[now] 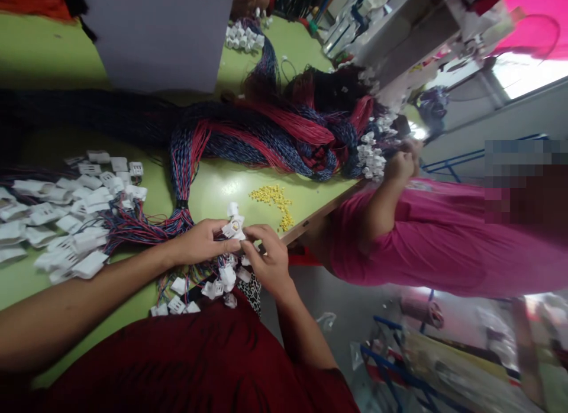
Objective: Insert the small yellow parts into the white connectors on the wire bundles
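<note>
Near the table's front edge, my left hand (210, 241) grips a white plastic connector (234, 226) between thumb and fingers. My right hand (267, 256) is closed at the connector's right side, thumb and fingertips pinched together; whether a small part sits between them is hidden. A spot of yellow shows in the connector's opening. Just beyond my hands lies a scatter of small yellow pieces (271, 199). Below them hang several more white connectors (227, 277) on thin coloured wires. A tied bundle of blue and red wires (181, 182) runs down beside my left hand.
A heap of white connectors (73, 218) covers the table's left side. Long wire bundles (248, 135) stretch across the green table (217, 179). A grey panel (160, 40) stands at the back. At right, a co-worker in a pink top (426, 235) handles other connectors (371, 155).
</note>
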Demonstrator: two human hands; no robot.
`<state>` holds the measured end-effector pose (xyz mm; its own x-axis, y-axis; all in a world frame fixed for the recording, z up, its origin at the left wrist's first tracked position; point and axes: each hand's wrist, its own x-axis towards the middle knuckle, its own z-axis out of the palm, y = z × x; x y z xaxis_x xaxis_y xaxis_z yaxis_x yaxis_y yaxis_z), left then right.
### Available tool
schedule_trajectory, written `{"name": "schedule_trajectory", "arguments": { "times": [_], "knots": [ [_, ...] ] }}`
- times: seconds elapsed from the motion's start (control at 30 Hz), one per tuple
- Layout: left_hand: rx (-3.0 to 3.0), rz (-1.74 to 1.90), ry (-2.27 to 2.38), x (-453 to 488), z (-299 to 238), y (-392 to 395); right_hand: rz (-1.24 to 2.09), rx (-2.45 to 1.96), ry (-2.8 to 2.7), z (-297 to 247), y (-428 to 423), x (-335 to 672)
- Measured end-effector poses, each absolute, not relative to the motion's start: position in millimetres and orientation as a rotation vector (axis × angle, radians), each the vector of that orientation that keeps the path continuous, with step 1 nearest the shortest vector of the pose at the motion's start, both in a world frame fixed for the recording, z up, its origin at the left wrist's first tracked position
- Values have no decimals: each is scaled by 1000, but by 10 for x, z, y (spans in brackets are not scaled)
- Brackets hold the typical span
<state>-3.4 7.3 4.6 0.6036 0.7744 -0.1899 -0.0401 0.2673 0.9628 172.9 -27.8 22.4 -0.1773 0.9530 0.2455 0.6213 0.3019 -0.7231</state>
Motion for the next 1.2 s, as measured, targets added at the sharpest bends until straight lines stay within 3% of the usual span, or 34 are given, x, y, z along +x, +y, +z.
{"name": "schedule_trajectory", "arguments": {
  "times": [0.13, 0.3, 0.87, 1.2],
  "knots": [
    [1168, 679, 935, -25, 3, 63, 590, -1710, -1553, 21, -13, 1886],
    [1132, 647, 1022, 0, -24, 48, 446, -1905, -1709, -139, 326, 2000],
    [1061, 672, 920, -20, 17, 59, 413, -1861, -1997, -182, 336, 2021],
    [1163, 747, 819, -37, -9, 69, 1062, -1468, -1487, 393, -99, 1694]
  ]
}}
